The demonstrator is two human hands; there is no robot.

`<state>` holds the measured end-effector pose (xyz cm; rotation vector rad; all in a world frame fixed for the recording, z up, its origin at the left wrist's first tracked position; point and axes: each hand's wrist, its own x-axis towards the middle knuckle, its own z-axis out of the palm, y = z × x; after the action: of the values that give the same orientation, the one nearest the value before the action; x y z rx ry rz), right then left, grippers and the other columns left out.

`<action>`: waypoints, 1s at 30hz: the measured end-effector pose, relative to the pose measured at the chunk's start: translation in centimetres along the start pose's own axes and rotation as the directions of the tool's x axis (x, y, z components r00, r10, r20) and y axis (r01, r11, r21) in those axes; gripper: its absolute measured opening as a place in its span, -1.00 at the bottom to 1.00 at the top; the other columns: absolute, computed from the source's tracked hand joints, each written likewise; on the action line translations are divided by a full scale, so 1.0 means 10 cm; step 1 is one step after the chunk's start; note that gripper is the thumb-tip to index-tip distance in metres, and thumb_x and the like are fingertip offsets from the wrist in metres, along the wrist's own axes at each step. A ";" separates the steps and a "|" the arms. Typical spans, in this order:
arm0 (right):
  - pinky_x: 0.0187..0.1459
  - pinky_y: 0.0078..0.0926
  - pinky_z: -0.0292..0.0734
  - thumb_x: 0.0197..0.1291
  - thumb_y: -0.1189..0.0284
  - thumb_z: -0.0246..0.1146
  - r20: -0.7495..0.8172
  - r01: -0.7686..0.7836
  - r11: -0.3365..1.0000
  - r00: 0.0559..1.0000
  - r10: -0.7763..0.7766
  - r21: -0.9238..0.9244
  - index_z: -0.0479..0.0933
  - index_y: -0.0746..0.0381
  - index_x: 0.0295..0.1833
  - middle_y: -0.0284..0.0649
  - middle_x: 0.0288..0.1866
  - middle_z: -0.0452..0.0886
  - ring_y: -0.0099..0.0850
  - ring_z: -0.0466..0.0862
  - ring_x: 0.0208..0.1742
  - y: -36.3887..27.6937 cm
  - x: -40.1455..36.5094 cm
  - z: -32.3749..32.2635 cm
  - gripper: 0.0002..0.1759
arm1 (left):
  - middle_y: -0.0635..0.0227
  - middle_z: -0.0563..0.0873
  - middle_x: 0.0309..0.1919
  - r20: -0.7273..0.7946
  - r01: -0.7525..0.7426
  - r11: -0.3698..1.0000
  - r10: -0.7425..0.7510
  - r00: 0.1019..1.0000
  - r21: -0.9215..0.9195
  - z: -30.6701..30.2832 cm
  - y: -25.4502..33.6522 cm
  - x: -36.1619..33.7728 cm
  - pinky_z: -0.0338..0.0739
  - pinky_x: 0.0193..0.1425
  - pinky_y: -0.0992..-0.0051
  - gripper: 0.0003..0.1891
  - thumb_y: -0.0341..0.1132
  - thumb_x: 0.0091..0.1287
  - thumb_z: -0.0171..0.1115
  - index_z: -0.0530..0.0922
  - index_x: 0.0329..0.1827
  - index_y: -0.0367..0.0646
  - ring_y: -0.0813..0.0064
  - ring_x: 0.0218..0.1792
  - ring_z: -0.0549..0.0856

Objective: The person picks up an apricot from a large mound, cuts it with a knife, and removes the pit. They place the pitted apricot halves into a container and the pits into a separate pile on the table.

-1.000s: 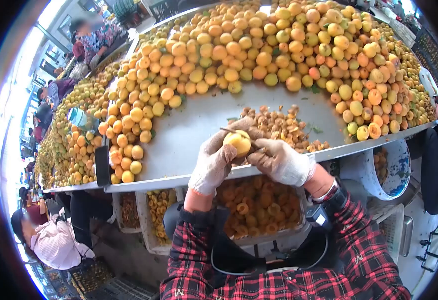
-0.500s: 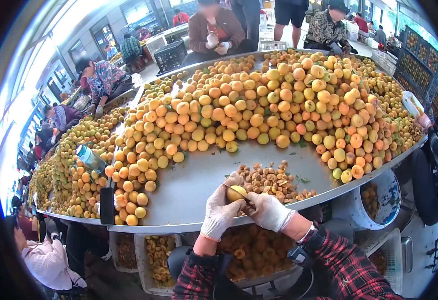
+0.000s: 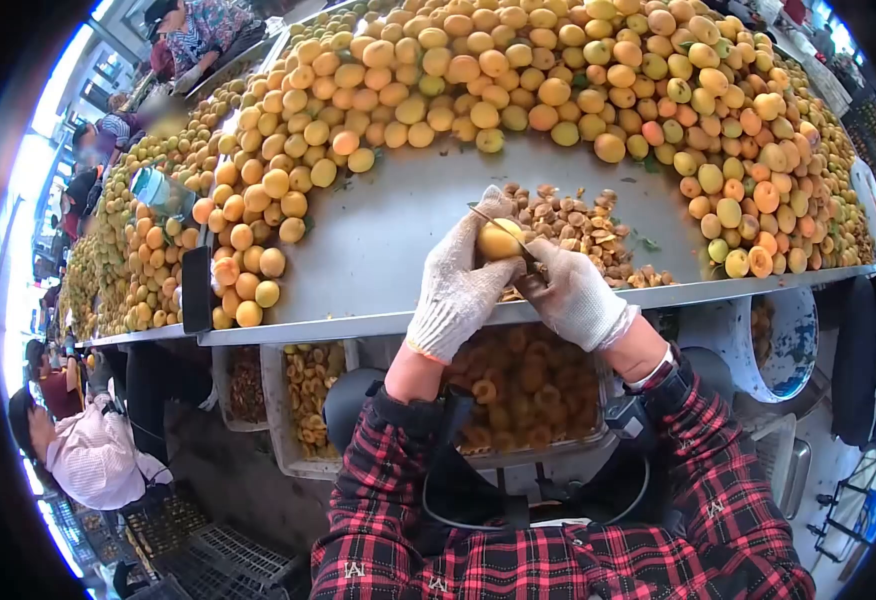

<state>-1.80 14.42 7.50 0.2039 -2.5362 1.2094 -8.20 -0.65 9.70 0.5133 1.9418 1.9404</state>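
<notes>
My left hand (image 3: pixel 458 285), in a white knitted glove, grips a yellow apricot (image 3: pixel 501 240) above the table's front edge. My right hand (image 3: pixel 570 292), gloved too, is closed around a small thin knife (image 3: pixel 503 224), its blade lying across the apricot. Both hands meet at the fruit. Just behind them a pile of brown pits (image 3: pixel 583 232) lies on the metal table (image 3: pixel 388 250). A large heap of whole apricots (image 3: pixel 438 75) curves around the back and sides.
Below the table edge stand a crate of halved apricots (image 3: pixel 313 400), a larger bin of fruit (image 3: pixel 528 385) and a white bucket (image 3: pixel 788 350). A black upright piece (image 3: pixel 197 290) and a clear container (image 3: pixel 161 190) are at left. Other people sit around the left side.
The view has tilted down, so the table sits higher and more of my sleeves and lap shows. Both hands still hold the apricot and knife, now turned a little.
</notes>
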 end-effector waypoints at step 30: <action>-0.67 -0.55 0.38 0.45 0.16 0.16 0.525 -0.641 0.610 0.755 0.393 0.465 0.53 0.25 -0.08 -0.31 -0.52 0.57 -0.54 0.53 -0.67 -0.31 0.01 -0.18 -0.66 | 0.14 0.63 0.06 0.017 0.062 0.945 -0.060 0.998 -0.321 0.06 0.11 -0.04 0.62 0.16 0.38 -0.54 -0.62 0.18 0.22 0.46 0.20 -0.38 0.33 0.01 0.68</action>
<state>-0.67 13.86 10.80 -0.2345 -2.4534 2.4744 -7.53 -0.28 10.83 0.3625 1.5695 2.1540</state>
